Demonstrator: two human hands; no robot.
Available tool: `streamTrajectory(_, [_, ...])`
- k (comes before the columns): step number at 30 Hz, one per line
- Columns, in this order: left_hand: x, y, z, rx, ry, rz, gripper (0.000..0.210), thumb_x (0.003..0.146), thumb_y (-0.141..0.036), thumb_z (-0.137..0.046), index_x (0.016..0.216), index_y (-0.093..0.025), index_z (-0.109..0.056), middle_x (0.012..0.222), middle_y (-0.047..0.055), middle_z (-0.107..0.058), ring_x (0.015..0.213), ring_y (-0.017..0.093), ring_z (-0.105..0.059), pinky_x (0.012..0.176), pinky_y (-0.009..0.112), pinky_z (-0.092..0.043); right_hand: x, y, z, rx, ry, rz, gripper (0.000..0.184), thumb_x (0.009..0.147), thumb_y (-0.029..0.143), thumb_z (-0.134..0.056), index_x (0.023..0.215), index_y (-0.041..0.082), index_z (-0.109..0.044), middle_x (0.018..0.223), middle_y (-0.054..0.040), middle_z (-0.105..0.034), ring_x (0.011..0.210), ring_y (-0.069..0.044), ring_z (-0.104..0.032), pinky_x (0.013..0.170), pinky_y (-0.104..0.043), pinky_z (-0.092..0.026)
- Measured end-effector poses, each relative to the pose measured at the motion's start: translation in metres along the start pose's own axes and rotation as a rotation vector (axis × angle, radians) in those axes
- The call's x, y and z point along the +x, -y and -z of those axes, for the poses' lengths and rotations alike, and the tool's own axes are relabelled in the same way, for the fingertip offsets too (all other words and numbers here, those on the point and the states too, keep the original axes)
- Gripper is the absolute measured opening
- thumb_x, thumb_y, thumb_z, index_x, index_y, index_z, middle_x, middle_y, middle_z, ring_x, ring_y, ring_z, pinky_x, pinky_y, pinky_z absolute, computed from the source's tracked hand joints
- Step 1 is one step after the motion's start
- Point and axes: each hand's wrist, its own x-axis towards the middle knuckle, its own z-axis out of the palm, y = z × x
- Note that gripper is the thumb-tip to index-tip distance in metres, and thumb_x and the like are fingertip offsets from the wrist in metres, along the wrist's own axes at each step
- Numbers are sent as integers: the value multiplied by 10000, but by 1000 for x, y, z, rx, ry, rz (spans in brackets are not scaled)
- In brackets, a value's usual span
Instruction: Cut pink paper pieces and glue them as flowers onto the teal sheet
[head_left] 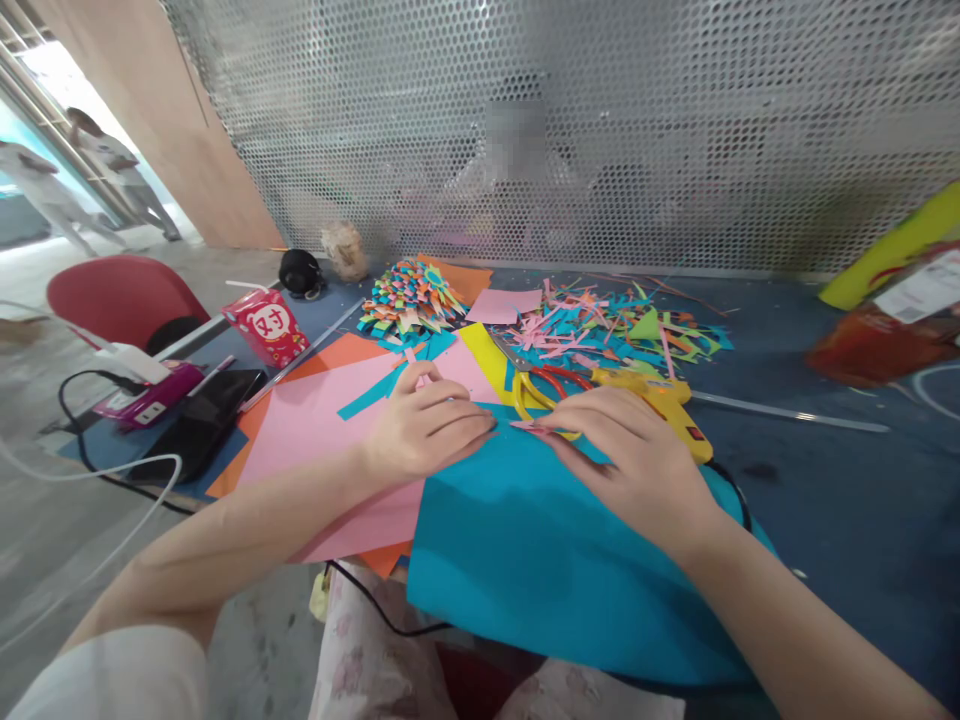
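My left hand [442, 425] rests over the pink and blue sheets with its fingers curled together. A narrow pink paper strip [412, 357] sticks up at its index finger; the thumb side is partly hidden. My right hand [630, 455] pinches a small pink paper piece [527, 427] between thumb and index finger, above the large blue sheet [525, 560]. Just beyond the hands lie scissors [532, 385] with yellow and red handles, blades apart. A yellow glue gun [664, 405] lies behind my right hand. Under my left forearm is a pink sheet [307, 425].
Behind are a fringed multicolour paper bundle [409, 305] and a heap of paper scraps [600, 325], before a perforated metal panel [600, 130]. Leftward are a red drink carton [268, 325], a phone [199, 425] and a purple power strip [146, 395]. A glue stick [795, 412] lies right.
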Motion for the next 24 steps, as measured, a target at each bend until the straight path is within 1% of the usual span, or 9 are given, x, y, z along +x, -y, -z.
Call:
streamTrajectory(4, [0, 0, 0, 0, 14, 21, 73, 794, -187, -657, 843, -171, -607, 709, -24, -722, 676, 127, -644, 760, 327, -410, 0, 0, 0, -24, 16, 26, 63, 842, 176, -610, 904, 176, -623, 849, -51, -676, 801, -194, -617, 734, -347, -488])
streamTrajectory(8, [0, 0, 1, 0, 20, 6, 61, 795, -197, -654, 842, -190, -616, 725, -36, -727, 682, 122, -642, 766, 324, -403, -1, 0, 1, -43, 38, 54, 90, 860, 164, -577, 907, 215, -634, 841, -33, -675, 803, -181, -611, 742, -335, -477])
streamTrajectory(12, [0, 0, 2, 9, 32, -1, 28, 805, -205, -641, 827, -213, -626, 740, -52, -731, 691, 116, -645, 779, 327, -396, -2, -1, 1, -34, 51, 26, 119, 869, 185, -564, 921, 242, -654, 872, -36, -678, 818, -190, -612, 751, -354, -480])
streamTrajectory(16, [-1, 0, 1, 25, 63, 24, 29, 826, -209, -615, 832, -231, -633, 740, -58, -729, 697, 114, -647, 796, 332, -387, -1, 0, 1, -33, 52, 0, 115, 864, 198, -568, 927, 236, -656, 883, -41, -684, 814, -196, -624, 745, -362, -487])
streamTrajectory(20, [-2, -1, 0, -8, 42, 34, 26, 819, -204, -625, 841, -216, -619, 738, -44, -729, 703, 119, -640, 794, 330, -389, 1, 2, 2, -36, 33, 18, 101, 854, 184, -580, 934, 217, -631, 883, -48, -684, 821, -197, -626, 744, -356, -491])
streamTrajectory(24, [-1, -1, 1, 10, 23, 19, 32, 816, -209, -630, 836, -218, -608, 734, -54, -728, 694, 115, -641, 776, 320, -391, 1, 2, 4, -4, 7, 18, 97, 824, 170, -612, 912, 212, -610, 866, -49, -676, 821, -199, -623, 743, -360, -499])
